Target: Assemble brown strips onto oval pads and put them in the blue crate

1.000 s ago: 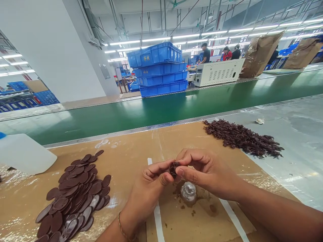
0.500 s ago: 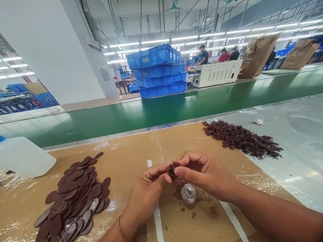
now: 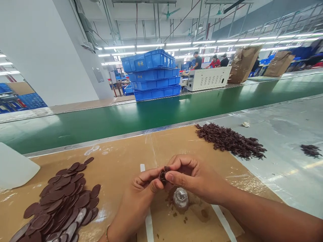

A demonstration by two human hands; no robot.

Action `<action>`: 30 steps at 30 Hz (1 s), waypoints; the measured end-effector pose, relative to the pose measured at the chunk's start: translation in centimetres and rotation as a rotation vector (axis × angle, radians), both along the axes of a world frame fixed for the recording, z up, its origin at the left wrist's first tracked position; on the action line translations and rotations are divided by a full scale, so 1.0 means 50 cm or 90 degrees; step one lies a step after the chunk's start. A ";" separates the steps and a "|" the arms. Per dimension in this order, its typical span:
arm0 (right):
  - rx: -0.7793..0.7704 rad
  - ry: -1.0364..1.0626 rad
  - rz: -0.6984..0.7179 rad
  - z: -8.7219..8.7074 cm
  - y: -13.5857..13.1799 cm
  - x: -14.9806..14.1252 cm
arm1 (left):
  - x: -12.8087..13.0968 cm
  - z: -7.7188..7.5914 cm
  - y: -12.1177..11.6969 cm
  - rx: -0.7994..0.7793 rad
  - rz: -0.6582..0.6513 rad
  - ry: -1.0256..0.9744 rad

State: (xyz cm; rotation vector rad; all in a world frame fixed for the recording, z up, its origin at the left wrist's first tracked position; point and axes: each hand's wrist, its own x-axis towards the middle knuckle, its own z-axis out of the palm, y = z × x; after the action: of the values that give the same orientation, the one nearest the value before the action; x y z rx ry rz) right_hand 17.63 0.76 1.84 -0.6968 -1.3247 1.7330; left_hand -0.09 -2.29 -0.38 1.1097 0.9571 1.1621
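Note:
My left hand [image 3: 137,198] and my right hand [image 3: 194,179] meet over a cardboard-covered bench [image 3: 121,164], and both pinch one small dark brown part [image 3: 163,174] between thumb and fingertips. Just below the hands a small clear round cap or jar [image 3: 180,197] sits on the cardboard among brown crumbs. A pile of flat brown oval pieces [image 3: 60,198] lies to the left of my left hand. A heap of small dark brown parts [image 3: 229,141] lies beyond my right hand.
A green conveyor belt [image 3: 151,114] runs across behind the bench. Stacked blue crates [image 3: 151,74], a white machine box [image 3: 208,78] and brown paper sacks [image 3: 243,64] stand beyond it, with people at work farther back. A white container [image 3: 13,168] sits far left.
Both hands stay pinched on the small brown part. The view has shifted, so everything sits slightly further left and lower, and a small dark pile shows at the far right.

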 end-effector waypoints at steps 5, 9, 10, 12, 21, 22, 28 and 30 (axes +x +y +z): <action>-0.003 0.001 -0.014 -0.001 0.003 -0.005 | 0.008 0.012 -0.003 -0.022 0.025 -0.020; -0.003 0.000 -0.020 0.002 0.000 -0.007 | 0.006 0.013 -0.002 -0.012 0.023 -0.004; -0.006 0.001 -0.019 0.002 -0.001 -0.007 | 0.005 0.012 -0.002 -0.013 0.022 -0.005; -0.017 0.006 -0.013 0.002 -0.001 -0.008 | 0.007 0.010 -0.001 -0.022 0.027 -0.018; -0.009 0.003 -0.011 -0.003 0.005 -0.009 | 0.019 0.015 -0.005 -0.021 0.061 -0.014; -0.009 0.002 -0.009 -0.003 0.005 -0.008 | 0.019 0.016 -0.005 -0.015 0.058 -0.010; 0.009 -0.007 -0.012 -0.007 0.004 -0.006 | 0.020 0.019 -0.006 -0.018 0.062 0.005; 0.013 -0.014 -0.010 -0.008 0.005 -0.006 | 0.021 0.021 -0.007 -0.019 0.061 0.000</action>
State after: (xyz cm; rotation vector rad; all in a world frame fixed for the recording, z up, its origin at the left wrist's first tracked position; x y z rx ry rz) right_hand 17.33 1.01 1.42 -0.7146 -1.3469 1.7023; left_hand 0.94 -2.64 0.66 1.0496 1.0341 1.2201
